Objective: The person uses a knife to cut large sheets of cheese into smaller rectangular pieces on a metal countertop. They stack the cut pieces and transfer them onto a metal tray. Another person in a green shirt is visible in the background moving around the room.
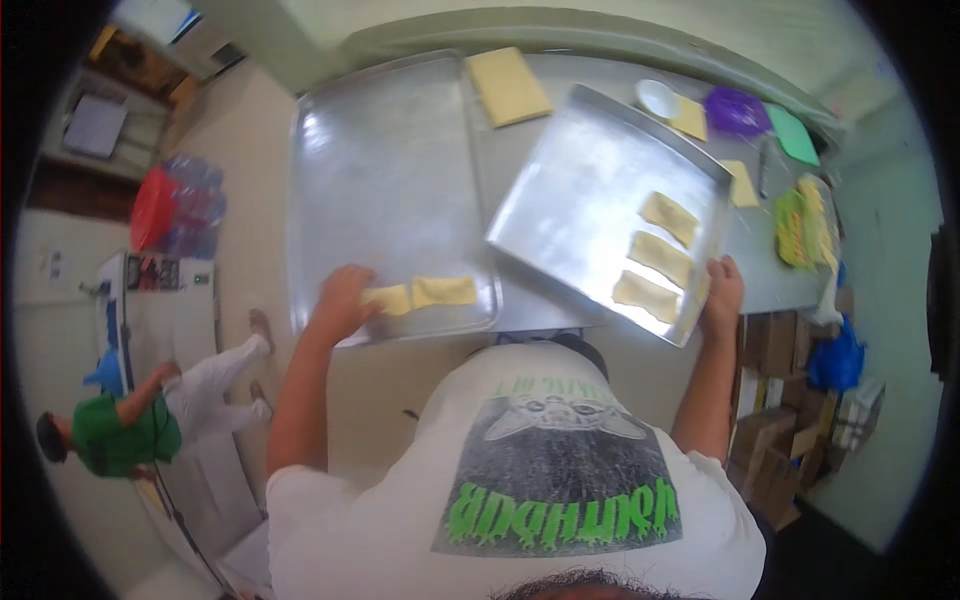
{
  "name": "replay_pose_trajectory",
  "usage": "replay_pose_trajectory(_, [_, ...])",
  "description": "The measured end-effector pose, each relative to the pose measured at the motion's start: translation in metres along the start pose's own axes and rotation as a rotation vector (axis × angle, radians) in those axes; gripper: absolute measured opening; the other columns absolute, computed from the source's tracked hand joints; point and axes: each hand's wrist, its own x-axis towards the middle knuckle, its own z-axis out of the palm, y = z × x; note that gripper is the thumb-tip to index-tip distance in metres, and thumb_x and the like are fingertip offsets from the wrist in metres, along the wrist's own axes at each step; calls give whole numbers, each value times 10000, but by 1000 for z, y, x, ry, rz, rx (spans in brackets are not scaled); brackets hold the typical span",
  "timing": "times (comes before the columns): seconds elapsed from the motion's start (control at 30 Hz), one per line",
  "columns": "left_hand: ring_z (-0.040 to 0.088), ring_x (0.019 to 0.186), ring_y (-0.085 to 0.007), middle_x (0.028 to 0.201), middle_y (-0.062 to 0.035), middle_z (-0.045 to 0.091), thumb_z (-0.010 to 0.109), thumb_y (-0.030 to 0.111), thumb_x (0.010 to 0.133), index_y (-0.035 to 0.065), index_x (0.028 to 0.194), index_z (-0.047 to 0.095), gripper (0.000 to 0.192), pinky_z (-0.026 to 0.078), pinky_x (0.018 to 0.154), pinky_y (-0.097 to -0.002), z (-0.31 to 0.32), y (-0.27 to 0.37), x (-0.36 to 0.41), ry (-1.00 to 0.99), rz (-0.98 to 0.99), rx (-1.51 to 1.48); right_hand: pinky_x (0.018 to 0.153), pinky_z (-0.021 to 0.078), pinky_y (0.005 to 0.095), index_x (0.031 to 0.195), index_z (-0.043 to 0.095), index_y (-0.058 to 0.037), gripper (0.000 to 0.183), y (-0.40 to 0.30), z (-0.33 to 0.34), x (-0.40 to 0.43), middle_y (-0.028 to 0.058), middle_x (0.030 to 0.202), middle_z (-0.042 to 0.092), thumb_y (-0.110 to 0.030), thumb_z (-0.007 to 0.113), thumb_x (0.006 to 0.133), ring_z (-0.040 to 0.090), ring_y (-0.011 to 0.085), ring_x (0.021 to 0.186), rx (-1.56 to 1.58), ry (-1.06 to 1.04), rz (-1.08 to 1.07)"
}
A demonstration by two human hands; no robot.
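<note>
My left hand (346,301) is at the near end of a large metal baking tray (382,172), its fingers on a flat yellow dough piece (391,300). Beside that piece, to its right, lies another dough piece (444,292) on the same tray. My right hand (723,289) grips the right rim of a deeper square metal pan (577,180), which sits at an angle and looks tilted. Three flat dough pieces lie in a row along the pan's right side, the nearest one (646,296) close to its lower corner.
Behind the pan are a folded yellow sheet (510,86), a white bowl (658,98), a purple container (736,111) and a green lid (793,135). A yellow-green package (796,229) lies at right. Cardboard boxes (772,427) stand below. A person in green (124,435) is at far left.
</note>
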Motion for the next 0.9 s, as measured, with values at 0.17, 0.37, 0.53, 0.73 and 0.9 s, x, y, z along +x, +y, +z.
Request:
replay_pose_trajectory(0.17, [630, 1065, -333, 1108, -141, 662, 768, 140, 870, 38, 1103, 654, 278, 506, 930, -414, -47, 95, 29, 225, 248, -361, 635, 456, 253, 854, 590, -57, 190, -20, 38, -16, 7, 799, 618, -164, 631, 1006, 544, 72, 708, 106, -144, -51])
replay_pose_trajectory(0.37, [658, 1056, -329, 1118, -146, 689, 684, 146, 932, 28, 1126, 666, 227, 531, 902, -417, -43, 225, 71, 43, 559, -433, 575, 399, 247, 761, 545, -73, 242, -40, 98, -32, -46, 692, 534, -137, 645, 972, 456, 42, 639, 6, -285, -79])
replay_pose_trajectory(0.53, [643, 1048, -355, 1098, -148, 676, 715, 195, 898, 41, 1169, 651, 318, 524, 912, -440, -4, 256, 83, -86, 643, -219, 551, 373, 246, 752, 537, -75, 255, -38, 124, -37, -54, 675, 515, -152, 657, 964, 429, 37, 622, 20, -358, -56])
replay_pose_trajectory(0.73, [608, 1075, -366, 1118, -177, 631, 730, 214, 864, 22, 1195, 629, 396, 507, 917, -470, -3, 260, 74, -116, 577, -189, 576, 387, 248, 774, 539, -78, 230, -48, 133, -43, -44, 701, 530, -139, 637, 973, 443, 41, 647, 17, -417, -54])
replay_pose_trajectory(0.9, [588, 1104, -376, 1147, -183, 611, 753, 177, 817, 33, 1139, 632, 373, 508, 936, -460, 4, 259, 74, -194, 551, -203, 562, 379, 261, 760, 539, -76, 250, -37, 136, -39, -45, 689, 508, -151, 649, 972, 430, 47, 643, -69, -389, -204])
